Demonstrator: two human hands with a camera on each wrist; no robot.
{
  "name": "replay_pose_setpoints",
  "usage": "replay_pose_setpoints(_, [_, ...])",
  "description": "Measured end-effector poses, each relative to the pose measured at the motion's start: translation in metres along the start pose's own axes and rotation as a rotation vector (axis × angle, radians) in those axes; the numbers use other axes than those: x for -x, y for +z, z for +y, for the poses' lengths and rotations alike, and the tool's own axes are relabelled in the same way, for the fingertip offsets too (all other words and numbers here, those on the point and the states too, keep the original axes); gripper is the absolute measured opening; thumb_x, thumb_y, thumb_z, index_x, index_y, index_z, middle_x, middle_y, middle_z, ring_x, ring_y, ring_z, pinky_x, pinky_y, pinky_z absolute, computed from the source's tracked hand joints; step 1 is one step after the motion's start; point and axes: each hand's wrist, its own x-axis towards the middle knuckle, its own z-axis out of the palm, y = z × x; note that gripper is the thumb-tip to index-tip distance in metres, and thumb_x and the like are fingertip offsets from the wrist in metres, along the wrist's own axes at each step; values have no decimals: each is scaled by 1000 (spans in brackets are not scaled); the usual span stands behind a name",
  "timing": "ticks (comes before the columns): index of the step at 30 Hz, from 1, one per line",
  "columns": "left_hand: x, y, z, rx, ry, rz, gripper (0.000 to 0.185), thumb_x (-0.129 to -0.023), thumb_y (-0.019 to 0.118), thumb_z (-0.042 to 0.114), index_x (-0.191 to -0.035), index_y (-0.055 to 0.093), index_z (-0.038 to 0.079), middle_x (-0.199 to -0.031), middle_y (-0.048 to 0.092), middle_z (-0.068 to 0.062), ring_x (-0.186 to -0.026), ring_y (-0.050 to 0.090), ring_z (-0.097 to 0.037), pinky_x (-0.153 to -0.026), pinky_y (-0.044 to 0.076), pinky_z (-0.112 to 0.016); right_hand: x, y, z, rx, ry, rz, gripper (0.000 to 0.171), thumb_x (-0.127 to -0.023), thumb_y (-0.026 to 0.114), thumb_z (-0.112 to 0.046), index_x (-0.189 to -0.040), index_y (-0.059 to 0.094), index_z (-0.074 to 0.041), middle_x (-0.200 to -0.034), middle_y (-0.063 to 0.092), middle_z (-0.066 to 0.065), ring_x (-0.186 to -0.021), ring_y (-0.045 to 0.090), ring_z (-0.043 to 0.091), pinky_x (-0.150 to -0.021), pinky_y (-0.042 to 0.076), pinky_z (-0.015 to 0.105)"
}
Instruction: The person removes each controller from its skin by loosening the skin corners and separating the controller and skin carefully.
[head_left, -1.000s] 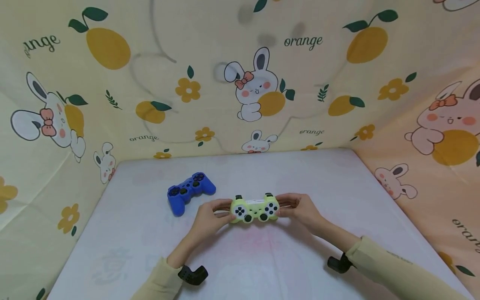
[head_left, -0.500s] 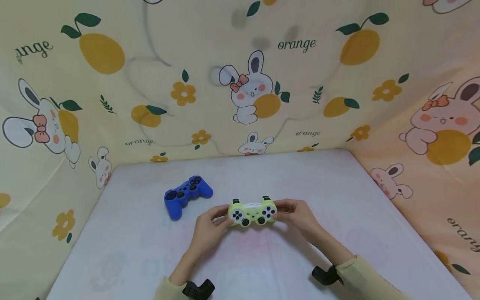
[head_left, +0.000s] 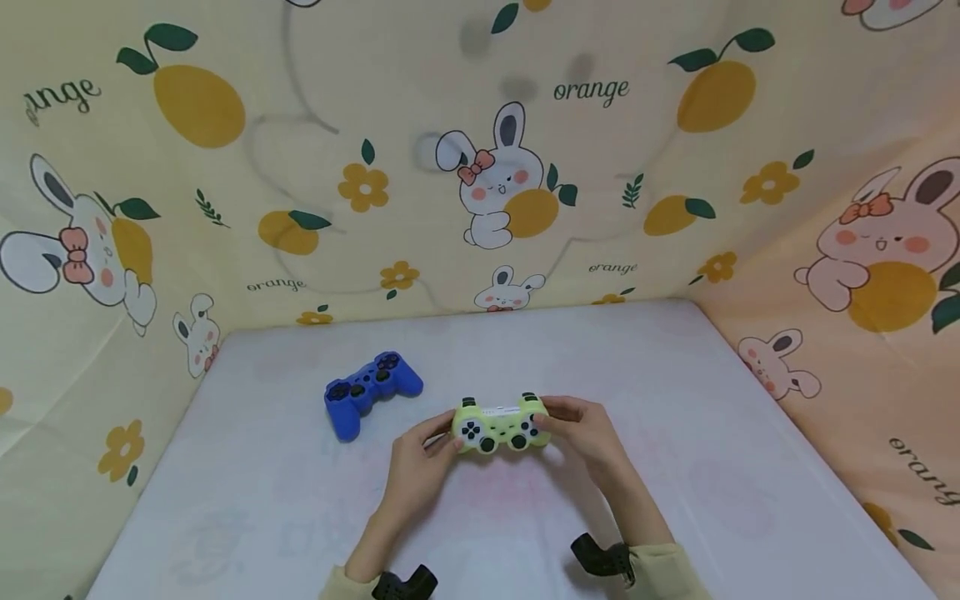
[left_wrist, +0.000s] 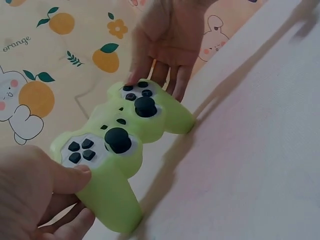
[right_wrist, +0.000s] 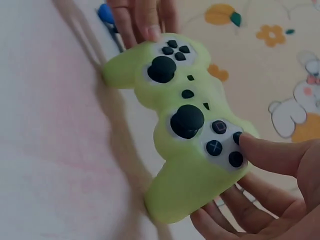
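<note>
Head view, both hands (head_left: 420, 454) drawn nearer, green controller (head_left: 498, 422) lower

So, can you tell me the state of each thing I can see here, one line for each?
Green game controller: held at both ends, buttons facing up.
Blue game controller: lying untouched on the white table, buttons up.
Left hand: grips the green controller's left handle.
Right hand: grips its right handle, thumb on the buttons.
</note>
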Motion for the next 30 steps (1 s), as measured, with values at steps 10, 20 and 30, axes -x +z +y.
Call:
replay_pose_setpoints(10, [-4,-1,-9,-46,-30,-40,51,-90,72,6,-135,51,-5,-123,60,-20,-116,57,-35,-98,46,-45,1,-6,3,-49,-27,-51,41,-82,78,-3,-119,65,6,-108,69,19,-95,66,24,-85,49,29])
replay_pose_setpoints(20, [-15,3,-19,-139,-70,-113,56,-83,81,33,-128,61,6,-117,65,-6,-107,60,-22,-93,49,-40,7,-4,-3,-37,-26,-106,47,-85,78,-14,-126,62,2,-118,66,15,-108,60,25,-96,44,37])
replay_pose_setpoints(30, [-21,4,-17,-206,-12,-190,58,-82,82,34,-130,60,9,-114,65,-2,-103,61,-19,-89,50,-41,6,-7,-3,34,-111,-149,41,-85,78,-15,-121,66,0,-114,68,13,-103,63,24,-87,49,29])
